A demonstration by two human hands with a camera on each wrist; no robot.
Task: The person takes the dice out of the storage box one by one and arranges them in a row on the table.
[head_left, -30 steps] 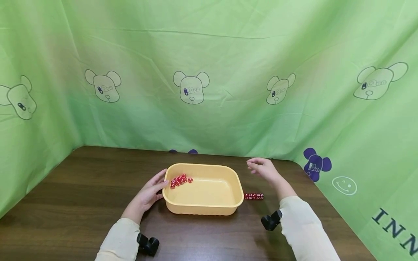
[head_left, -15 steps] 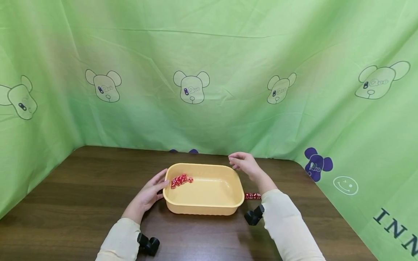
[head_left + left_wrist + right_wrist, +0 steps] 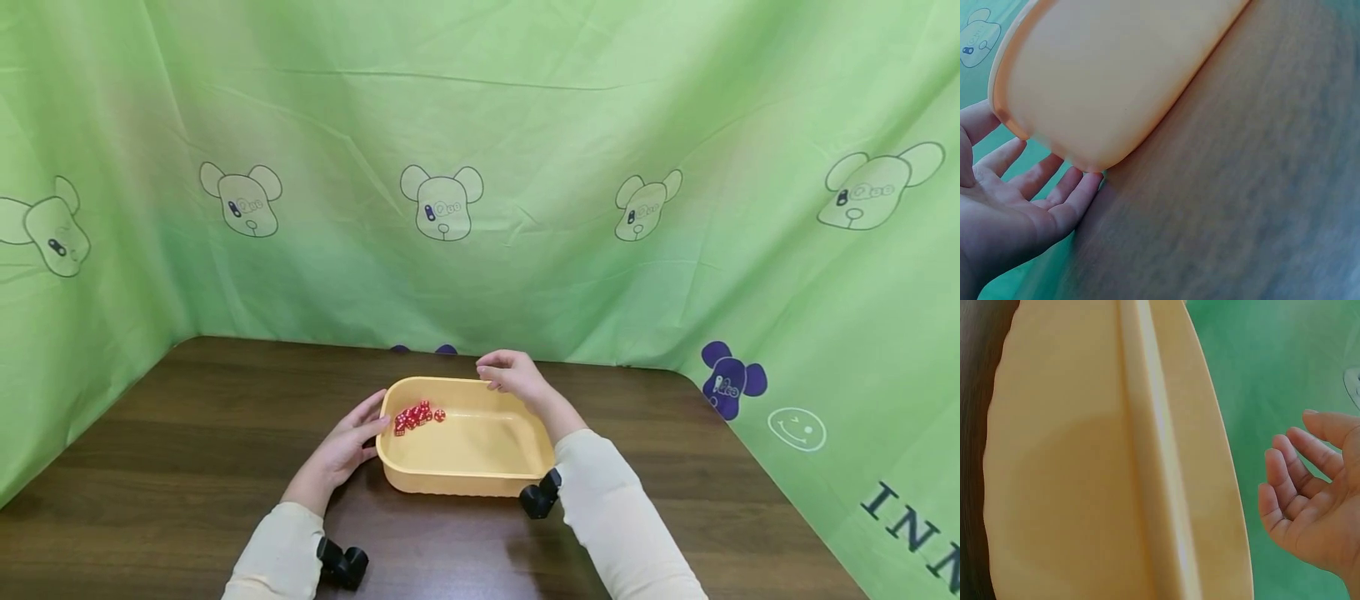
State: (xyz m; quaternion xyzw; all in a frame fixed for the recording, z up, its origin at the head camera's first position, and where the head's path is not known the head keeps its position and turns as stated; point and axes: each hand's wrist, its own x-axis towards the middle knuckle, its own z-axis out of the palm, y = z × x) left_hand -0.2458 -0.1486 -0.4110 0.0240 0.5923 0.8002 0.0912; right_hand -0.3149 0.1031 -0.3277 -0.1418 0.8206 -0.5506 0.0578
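A pale yellow plastic basin (image 3: 468,486) stands on the table. Several red dice (image 3: 412,417) lie bunched inside it at the left end. My left hand (image 3: 341,450) holds that end, its thumb over the rim and the other fingers against the outside wall. In the left wrist view, the left fingertips (image 3: 1088,178) meet the wall near the base. My right hand (image 3: 517,379) hovers over the basin's far rim with loosely bent fingers. Nothing shows between its thumb and fingers (image 3: 1282,465) in the right wrist view. The row of dice at right is hidden by the right arm.
Dark wooden table (image 3: 225,417) surrounds the basin. A green cloth (image 3: 525,275) printed with bear heads hangs behind and along both sides. Black wrist cameras (image 3: 540,496) sit at both cuffs.
My right hand has moved left, from beyond the basin's right end to above its far rim. The right sleeve now covers the dice row. My left hand has stayed in place.
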